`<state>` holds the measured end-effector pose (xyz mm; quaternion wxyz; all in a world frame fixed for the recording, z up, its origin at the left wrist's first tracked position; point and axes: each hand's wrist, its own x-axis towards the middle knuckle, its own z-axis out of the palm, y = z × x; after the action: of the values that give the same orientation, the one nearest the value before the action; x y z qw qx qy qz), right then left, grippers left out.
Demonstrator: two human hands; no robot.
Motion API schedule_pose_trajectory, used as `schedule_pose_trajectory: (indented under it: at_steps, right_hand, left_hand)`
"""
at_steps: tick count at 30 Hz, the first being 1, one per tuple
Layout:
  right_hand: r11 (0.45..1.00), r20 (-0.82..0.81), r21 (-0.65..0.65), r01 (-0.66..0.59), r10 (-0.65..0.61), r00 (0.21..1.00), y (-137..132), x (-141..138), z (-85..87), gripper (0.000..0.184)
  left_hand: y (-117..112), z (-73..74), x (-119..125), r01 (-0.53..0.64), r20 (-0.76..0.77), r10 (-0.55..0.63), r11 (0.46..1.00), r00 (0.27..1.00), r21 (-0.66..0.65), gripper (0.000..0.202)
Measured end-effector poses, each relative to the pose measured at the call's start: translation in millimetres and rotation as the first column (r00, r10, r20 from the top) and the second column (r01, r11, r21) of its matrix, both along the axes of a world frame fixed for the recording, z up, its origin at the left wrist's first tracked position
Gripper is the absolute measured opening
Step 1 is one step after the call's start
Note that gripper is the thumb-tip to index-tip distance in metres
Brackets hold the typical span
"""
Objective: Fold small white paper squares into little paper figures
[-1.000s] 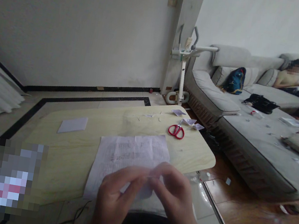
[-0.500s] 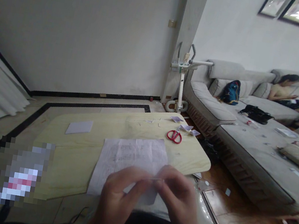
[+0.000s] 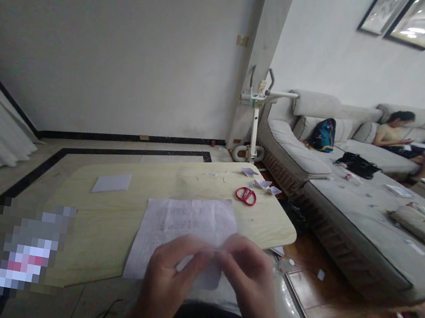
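Both my hands meet low in the middle of the view, above the near edge of a pale wooden table (image 3: 113, 218). My left hand (image 3: 167, 282) and my right hand (image 3: 247, 279) pinch a small folded piece of white paper (image 3: 206, 276) between their fingertips. Just beyond them a creased white sheet with faint print (image 3: 185, 225) lies flat on the table. Red-handled scissors (image 3: 246, 194) rest near the table's far right corner, beside several small paper scraps (image 3: 267, 185).
A small white square of paper (image 3: 111, 183) lies at the table's left. A grey sofa (image 3: 353, 215) with bags runs along the right, with a person sitting at its far end (image 3: 403, 139). A white exercise bike (image 3: 256, 115) stands by the pillar. A cable (image 3: 105, 315) trails on the floor.
My hands keep pinching the small paper with only slight finger shifts. The view has tilted up and swung a little, so framed pictures now show on the right wall.
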<state>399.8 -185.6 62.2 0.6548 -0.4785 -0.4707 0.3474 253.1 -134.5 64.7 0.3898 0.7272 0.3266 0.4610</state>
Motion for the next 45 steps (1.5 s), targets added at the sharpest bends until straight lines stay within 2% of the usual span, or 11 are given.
schedule_pose_trajectory:
  at_steps: [5,12,17,21,27,32,36,39,41,43,45]
  right_hand:
    - [0.999,-0.037,-0.041,-0.025,0.023,0.999,6.7,-1.1,-7.2,0.021]
    - [0.997,0.013,-0.010,0.075,-0.075,0.997,17.8,-5.0,-17.2,0.024]
    - [0.994,0.168,-0.092,0.052,-0.036,0.985,20.0,-6.7,-20.2,0.023]
    - [0.993,0.272,-0.068,0.096,-0.074,0.960,20.4,-6.4,-18.0,0.026]
    - [0.989,0.215,-0.139,0.043,-0.012,0.977,23.5,-3.6,-20.6,0.035]
    - [0.972,0.201,-0.229,-0.056,0.103,0.974,23.2,0.2,-24.3,0.041]
    - [0.974,0.221,-0.223,-0.042,0.093,0.971,21.1,5.0,-21.9,0.042]
    - [0.973,0.215,-0.228,-0.033,0.084,0.973,19.8,7.4,-19.8,0.042]
    - [0.968,0.197,-0.248,-0.037,0.088,0.976,19.6,7.5,-19.6,0.041]
    - [0.968,0.201,-0.251,-0.024,0.077,0.977,20.1,6.9,-20.3,0.042]
    - [0.971,0.242,-0.240,-0.003,0.063,0.968,21.1,6.3,-22.0,0.043]
  left_hand:
    - [4.6,-0.9,2.2,0.018,0.029,-0.016,0.998,0.999,-0.055,0.019]
    - [13.3,-12.2,7.1,0.013,0.116,0.020,0.961,0.993,-0.277,0.025]
    - [20.4,-16.6,4.7,-0.008,0.119,0.041,0.965,0.992,-0.260,0.026]
    - [24.6,-17.4,3.1,-0.020,0.115,0.054,0.960,0.992,-0.280,0.025]
    - [29.1,-19.2,3.4,-0.038,0.040,0.049,0.970,0.998,-0.238,0.023]
    - [32.3,-21.6,10.6,-0.051,0.050,0.068,0.958,0.996,-0.283,0.021]
    - [33.7,-24.2,16.0,0.057,0.101,-0.015,0.904,0.995,-0.423,0.024]
    - [32.9,-27.2,16.1,0.228,0.126,-0.190,0.799,0.974,-0.557,0.031]
    - [32.3,-28.9,14.6,0.303,0.094,-0.307,0.756,0.947,-0.581,0.037]
    - [32.4,-30.3,13.3,0.319,0.060,-0.346,0.765,0.936,-0.559,0.041]
    - [33.0,-31.9,13.0,0.298,0.053,-0.320,0.792,0.946,-0.533,0.043]
